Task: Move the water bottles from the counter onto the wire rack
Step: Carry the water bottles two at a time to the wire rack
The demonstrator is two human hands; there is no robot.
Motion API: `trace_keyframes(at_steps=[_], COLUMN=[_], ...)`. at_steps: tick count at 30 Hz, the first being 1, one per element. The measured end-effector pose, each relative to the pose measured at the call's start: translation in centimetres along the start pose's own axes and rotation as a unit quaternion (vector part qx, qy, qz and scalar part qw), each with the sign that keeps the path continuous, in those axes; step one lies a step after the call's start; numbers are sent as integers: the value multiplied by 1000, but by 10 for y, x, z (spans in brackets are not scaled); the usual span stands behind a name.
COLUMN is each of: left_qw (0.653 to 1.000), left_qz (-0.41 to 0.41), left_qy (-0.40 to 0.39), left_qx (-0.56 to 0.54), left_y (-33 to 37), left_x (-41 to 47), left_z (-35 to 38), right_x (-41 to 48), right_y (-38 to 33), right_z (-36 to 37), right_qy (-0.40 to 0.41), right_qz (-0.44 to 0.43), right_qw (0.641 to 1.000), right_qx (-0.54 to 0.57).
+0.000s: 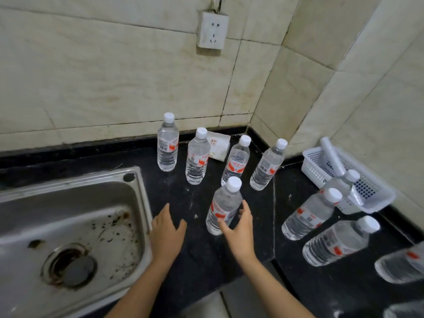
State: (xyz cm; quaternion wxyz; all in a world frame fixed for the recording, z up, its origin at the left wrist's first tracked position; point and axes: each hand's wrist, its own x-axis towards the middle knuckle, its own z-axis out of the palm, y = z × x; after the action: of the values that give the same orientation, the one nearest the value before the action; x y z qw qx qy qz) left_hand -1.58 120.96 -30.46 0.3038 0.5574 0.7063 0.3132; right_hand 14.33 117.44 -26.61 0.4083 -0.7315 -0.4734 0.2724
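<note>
Bottle labels red script, packet characters, all illegible
</note>
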Motion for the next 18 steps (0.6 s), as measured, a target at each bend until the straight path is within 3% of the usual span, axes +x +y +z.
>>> trace_keyframes(at_steps=[7,15,18], left_qw=[997,981,973], left_qz=[0,59,35], left_qy=[-45,-47,-28], left_qx=[-69,-180,-228], left_y=[23,79,97], left_x=[59,145,167], left_z=[27,46,54], right_x=[27,89,108], right_y=[1,3,11], right_z=[20,0,-15], right_qy=[29,-105,-168], right_qz=[26,17,15], right_qw=[996,987,978], right_qx=[79,119,123])
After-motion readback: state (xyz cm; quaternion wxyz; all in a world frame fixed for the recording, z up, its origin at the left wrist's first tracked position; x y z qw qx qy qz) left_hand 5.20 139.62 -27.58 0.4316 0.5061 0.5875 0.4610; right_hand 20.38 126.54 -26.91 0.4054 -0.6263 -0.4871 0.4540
